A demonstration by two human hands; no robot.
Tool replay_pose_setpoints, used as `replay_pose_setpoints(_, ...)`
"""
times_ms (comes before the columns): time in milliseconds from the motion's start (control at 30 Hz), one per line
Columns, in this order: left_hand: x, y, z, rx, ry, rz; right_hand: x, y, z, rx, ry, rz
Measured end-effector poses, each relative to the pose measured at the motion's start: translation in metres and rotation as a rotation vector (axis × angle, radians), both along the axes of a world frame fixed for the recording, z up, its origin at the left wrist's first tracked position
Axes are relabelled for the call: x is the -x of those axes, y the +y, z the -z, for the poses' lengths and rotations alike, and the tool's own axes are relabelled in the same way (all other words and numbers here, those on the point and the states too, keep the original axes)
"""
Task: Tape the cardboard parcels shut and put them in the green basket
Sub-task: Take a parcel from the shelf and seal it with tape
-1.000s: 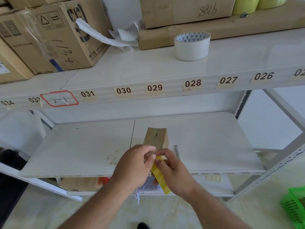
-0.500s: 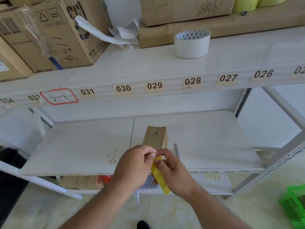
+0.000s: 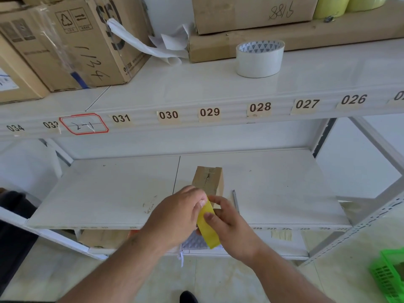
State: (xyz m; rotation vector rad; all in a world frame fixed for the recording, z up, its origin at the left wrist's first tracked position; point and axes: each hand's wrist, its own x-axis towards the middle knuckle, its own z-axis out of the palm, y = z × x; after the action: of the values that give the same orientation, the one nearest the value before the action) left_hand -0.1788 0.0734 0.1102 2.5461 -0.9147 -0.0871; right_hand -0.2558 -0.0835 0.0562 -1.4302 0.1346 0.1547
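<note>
A small cardboard parcel lies on the lower white shelf, brown tape along its top. Just in front of it both my hands hold a yellow tape roll seen edge-on. My left hand pinches at the roll's upper end with its fingertips. My right hand grips the roll from the right, thumb pressed on its yellow face. The near end of the parcel is hidden behind my hands. A corner of the green basket shows on the floor at the lower right.
A thin grey blade or pen lies on the shelf right of the parcel. A white tape roll and large cardboard boxes stand on the upper shelf. A metal upright slants down at the right.
My hands stayed in place in front of the parcel; my right thumb has slid onto the yellow face of the roll.
</note>
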Motion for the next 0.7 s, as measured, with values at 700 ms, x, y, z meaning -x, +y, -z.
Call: replay_pose_setpoints(700, 0.037, -0.02, 0.059, 0.697, 0.707, -0.811, -0.022, 0.035, 0.018, 0.008, 0.095, 0.355)
